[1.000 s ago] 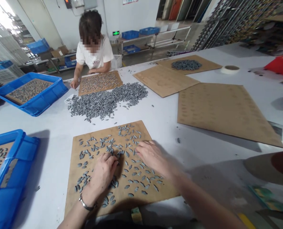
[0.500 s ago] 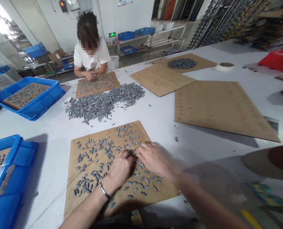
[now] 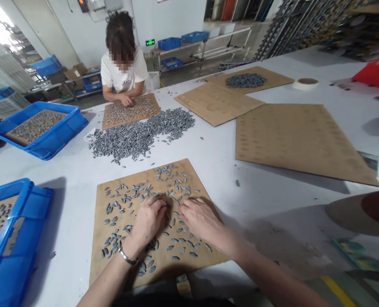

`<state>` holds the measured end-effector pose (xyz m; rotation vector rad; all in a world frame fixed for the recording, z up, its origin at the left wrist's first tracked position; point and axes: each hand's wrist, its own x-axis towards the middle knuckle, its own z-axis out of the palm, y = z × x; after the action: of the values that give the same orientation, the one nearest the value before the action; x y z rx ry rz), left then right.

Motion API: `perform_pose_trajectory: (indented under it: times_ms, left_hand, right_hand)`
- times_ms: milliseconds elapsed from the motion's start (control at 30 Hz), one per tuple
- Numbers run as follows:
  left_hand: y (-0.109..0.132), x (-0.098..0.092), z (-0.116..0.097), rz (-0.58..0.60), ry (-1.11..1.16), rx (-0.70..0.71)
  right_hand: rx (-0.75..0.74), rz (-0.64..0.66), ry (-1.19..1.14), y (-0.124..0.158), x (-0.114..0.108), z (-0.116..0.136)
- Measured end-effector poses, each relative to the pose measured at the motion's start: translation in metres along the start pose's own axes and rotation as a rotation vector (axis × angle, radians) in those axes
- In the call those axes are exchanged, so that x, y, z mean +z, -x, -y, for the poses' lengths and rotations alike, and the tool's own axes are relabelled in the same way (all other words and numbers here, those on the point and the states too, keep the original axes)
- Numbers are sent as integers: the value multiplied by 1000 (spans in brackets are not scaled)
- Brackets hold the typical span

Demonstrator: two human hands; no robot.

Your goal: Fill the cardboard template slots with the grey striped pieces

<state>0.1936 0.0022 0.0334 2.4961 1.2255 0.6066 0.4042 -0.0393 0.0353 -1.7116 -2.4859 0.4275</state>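
Observation:
A brown board [image 3: 189, 181] lies on the white table in front of me, scattered with several small grey oval pieces [image 3: 125, 198]. My left hand [image 3: 147, 221] rests palm down on the board's middle, fingers curled over some pieces. My right hand [image 3: 200, 219] lies flat just to its right, fingers stretched toward the left hand and touching pieces. A silver bracelet [image 3: 127, 257] circles my left wrist.
A large heap of grey pieces [image 3: 141, 134] lies beyond my board. A person in a white shirt [image 3: 123, 72] works at another board [image 3: 130, 111] across the table. Blue crates [image 3: 37, 128] [image 3: 13, 238] stand on the left. Bare boards [image 3: 298, 140] [image 3: 216, 102] and a tape roll [image 3: 305, 83] lie right.
My left hand swept right across the board toward my right hand, then drew back slightly left. The right hand stayed nearly in place. The person opposite brought a hand onto their board.

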Motion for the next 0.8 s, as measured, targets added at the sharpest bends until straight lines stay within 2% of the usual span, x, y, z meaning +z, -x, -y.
perform_pose_trajectory:
  times_ms: [133, 233, 400, 600, 700, 800]
  left_hand:
    - [15, -17, 10, -52, -12, -38]
    - [22, -20, 16, -79, -36, -39]
    - [24, -16, 17, -86, -51, -23]
    - [25, -10, 14, -104, -50, 10]
    - [25, -9, 13, -102, -54, 17]
    - [25, -9, 12, -86, -32, 25]
  right_hand:
    - [60, -131, -124, 0, -20, -16]
    - [114, -220, -130, -3, -29, -35]
    - [75, -135, -93, -10, -28, -40]
    - [-25, -130, -54, -22, -17, -36]
    - [-33, -94, -14, -32, -12, -38]
    - [-24, -59, -43, -36, -17, -40]
